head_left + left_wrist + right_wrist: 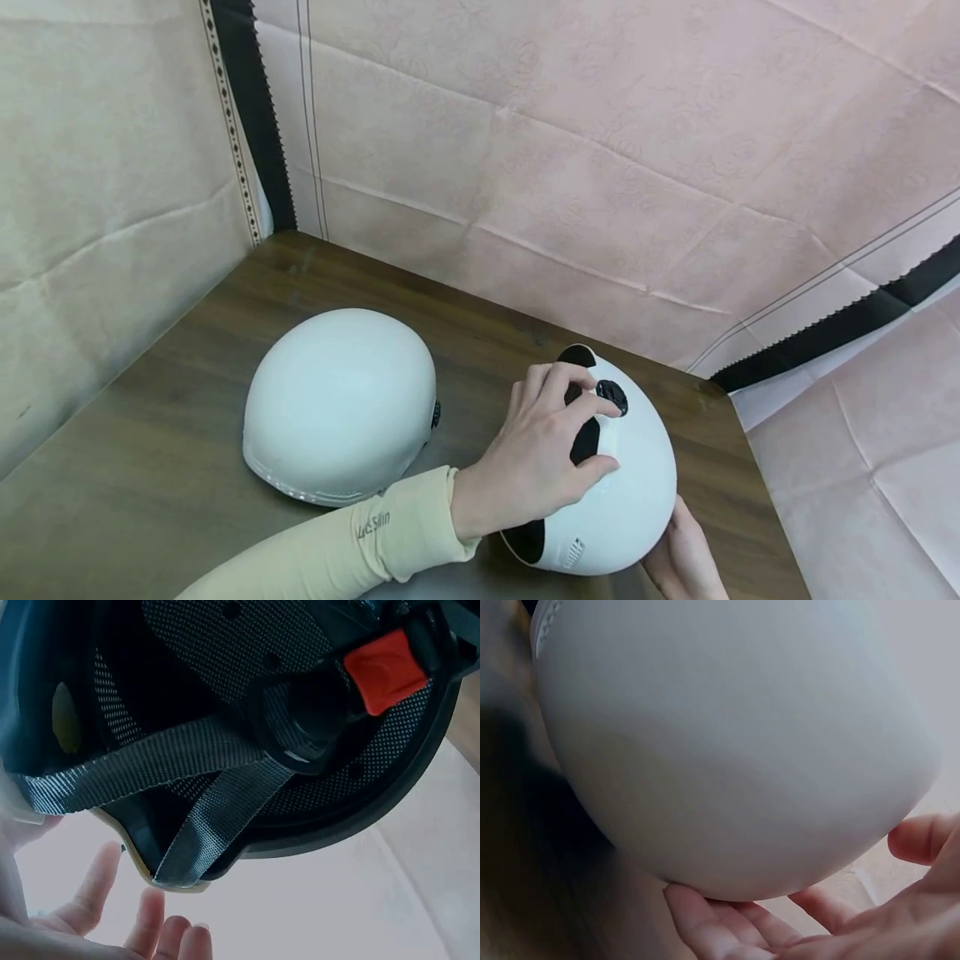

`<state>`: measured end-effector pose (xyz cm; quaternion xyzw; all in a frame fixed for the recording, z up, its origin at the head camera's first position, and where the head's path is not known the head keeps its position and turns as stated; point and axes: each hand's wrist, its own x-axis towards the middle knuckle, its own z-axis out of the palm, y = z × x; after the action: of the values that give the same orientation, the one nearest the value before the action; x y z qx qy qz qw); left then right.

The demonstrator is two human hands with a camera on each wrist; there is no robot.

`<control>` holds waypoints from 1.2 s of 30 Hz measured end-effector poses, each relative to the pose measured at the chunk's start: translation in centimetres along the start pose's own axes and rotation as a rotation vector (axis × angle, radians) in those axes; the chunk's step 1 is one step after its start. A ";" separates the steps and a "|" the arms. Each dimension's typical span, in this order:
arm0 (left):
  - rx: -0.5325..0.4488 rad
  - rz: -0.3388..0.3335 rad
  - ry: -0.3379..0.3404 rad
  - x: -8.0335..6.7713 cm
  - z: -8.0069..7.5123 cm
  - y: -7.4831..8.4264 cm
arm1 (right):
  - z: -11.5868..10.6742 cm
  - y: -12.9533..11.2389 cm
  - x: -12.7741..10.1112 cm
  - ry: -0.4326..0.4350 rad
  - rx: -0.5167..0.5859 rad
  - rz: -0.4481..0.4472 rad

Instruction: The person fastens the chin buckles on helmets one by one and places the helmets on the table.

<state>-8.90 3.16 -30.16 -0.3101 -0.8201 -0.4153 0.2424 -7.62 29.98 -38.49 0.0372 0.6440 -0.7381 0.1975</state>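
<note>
A white helmet (637,492) with black patches and a round black knob (612,397) stands tilted on its rim at the table's front right. My left hand (596,435), in a cream sleeve, lies over its shell with fingers curled; forefinger at the knob, thumb pressed on the shell. My right hand (682,554) sits under the helmet's lower right side. In the right wrist view its palm (810,930) is spread beneath the white shell (727,742). The left wrist view looks into the helmet's dark padding (225,675), grey straps (150,765) and red buckle (386,671).
A second plain white helmet (341,400) rests dome up on the brown wooden table (172,467), left of the tilted one. Pink cloth walls (600,167) close the table at the back and left. The table's right edge (750,467) runs close to the tilted helmet.
</note>
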 end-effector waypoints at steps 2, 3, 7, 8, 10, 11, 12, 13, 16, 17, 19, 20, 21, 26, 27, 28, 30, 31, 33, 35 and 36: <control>0.038 0.027 -0.010 0.0 -0.1 0.0 | -0.1 0.0 0.0 -0.038 0.009 -0.015; 0.056 0.041 -0.020 0.0 -0.1 -0.1 | -0.1 0.0 0.0 -0.059 0.016 -0.022; 0.139 0.109 -0.076 0.0 -0.3 -0.1 | -0.2 -0.1 0.1 -0.121 0.040 -0.044; 0.165 0.131 -0.087 0.1 -0.3 0.0 | -0.2 0.0 0.1 -0.123 0.041 -0.046; 0.221 0.174 -0.109 0.1 -0.4 0.1 | -0.1 0.0 0.0 -0.127 0.037 -0.052; 0.249 0.197 -0.117 0.1 -0.4 0.1 | -0.1 0.0 0.0 -0.127 0.034 -0.056; 0.272 0.218 -0.123 0.1 -0.5 0.2 | -0.1 -0.1 0.0 -0.124 0.030 -0.056; 0.293 0.239 -0.130 0.1 -0.5 0.3 | -0.1 -0.1 0.0 -0.124 0.028 -0.059; 0.347 0.295 -0.141 0.0 -0.7 0.5 | 0.0 -0.1 0.0 -0.124 0.019 -0.053; 0.364 0.308 -0.144 0.0 -0.7 0.6 | 0.0 -0.1 0.0 -0.123 0.017 -0.052; 0.409 0.333 -0.142 -0.2 -0.7 0.8 | 0.0 -0.1 0.0 -0.121 0.013 -0.042; 0.435 0.342 -0.142 -0.2 -0.7 0.9 | 0.0 -0.1 0.0 -0.119 0.012 -0.035; 0.462 0.353 -0.138 -0.3 -0.7 1.0 | 0.1 -0.1 0.0 -0.114 0.010 -0.030; 0.564 0.399 -0.131 -0.6 -0.7 1.3 | 0.1 -0.2 -0.1 -0.107 0.002 -0.018; 0.580 0.406 -0.132 -0.7 -0.7 1.4 | 0.1 -0.2 -0.1 -0.113 0.002 -0.023; 0.593 0.408 -0.139 -0.8 -0.7 1.5 | 0.1 -0.2 -0.1 -0.122 0.002 -0.030; 0.618 0.409 -0.149 -0.9 -0.6 1.6 | 0.1 -0.1 -0.2 -0.135 0.004 -0.041; 0.630 0.405 -0.157 -0.9 -0.6 1.7 | 0.1 -0.1 -0.2 -0.138 0.003 -0.046; 0.651 0.400 -0.173 -1.0 -0.6 1.9 | 0.1 -0.1 -0.2 -0.136 0.000 -0.048; 0.668 0.396 -0.206 -1.1 -0.5 2.1 | 0.1 -0.2 -0.1 -0.135 -0.006 -0.042; 0.674 0.395 -0.228 -1.1 -0.5 2.2 | 0.1 -0.2 -0.1 -0.140 -0.007 -0.042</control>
<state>-6.52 3.41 -29.49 -0.4089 -0.8566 -0.0317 0.3130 -7.55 29.89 -38.23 -0.0288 0.6318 -0.7408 0.2264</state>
